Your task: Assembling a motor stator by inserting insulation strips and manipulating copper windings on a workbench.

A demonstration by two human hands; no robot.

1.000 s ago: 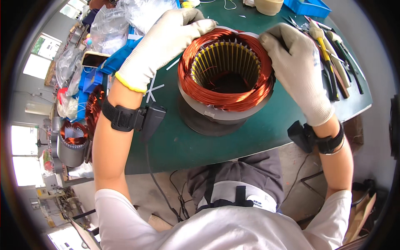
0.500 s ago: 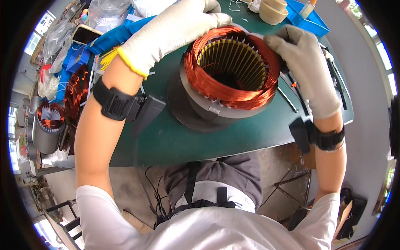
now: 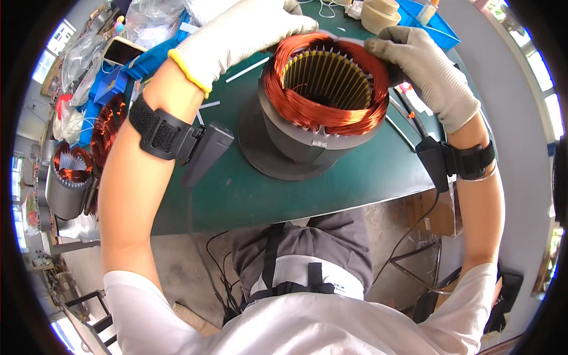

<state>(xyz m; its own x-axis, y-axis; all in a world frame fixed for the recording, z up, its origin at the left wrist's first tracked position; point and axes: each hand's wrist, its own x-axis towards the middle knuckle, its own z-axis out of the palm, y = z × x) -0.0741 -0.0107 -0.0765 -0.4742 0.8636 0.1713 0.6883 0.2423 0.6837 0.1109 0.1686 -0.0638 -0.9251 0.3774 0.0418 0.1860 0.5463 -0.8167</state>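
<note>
A motor stator (image 3: 305, 145) stands on a round dark base (image 3: 260, 160) on the green table, with a thick ring of copper winding (image 3: 349, 121) round its top. Yellow slot liners (image 3: 319, 74) show inside the bore. My left hand (image 3: 260, 29), in a pale knit glove with a yellow cuff, reaches across to the far left rim of the stator, its fingers curled and partly cut off by the picture's top. At the far right side, my gloved right hand (image 3: 414, 65) bends its thumb and fingers against the stator's edge. The fingers' undersides are hidden.
Blue bins (image 3: 148, 62), a phone (image 3: 123, 52) and plastic bags crowd the left. Loose copper coils (image 3: 109, 124) and a smaller wound stator (image 3: 70, 183) lie beyond. Tools (image 3: 402, 130) rest beside the stator's right. A blue tray (image 3: 447, 32) and tape rolls (image 3: 378, 15) sit behind.
The stator has turned on its base, its front tab shifting right. My right hand has moved up and slightly left along its edge, while my left stays at the far rim.
</note>
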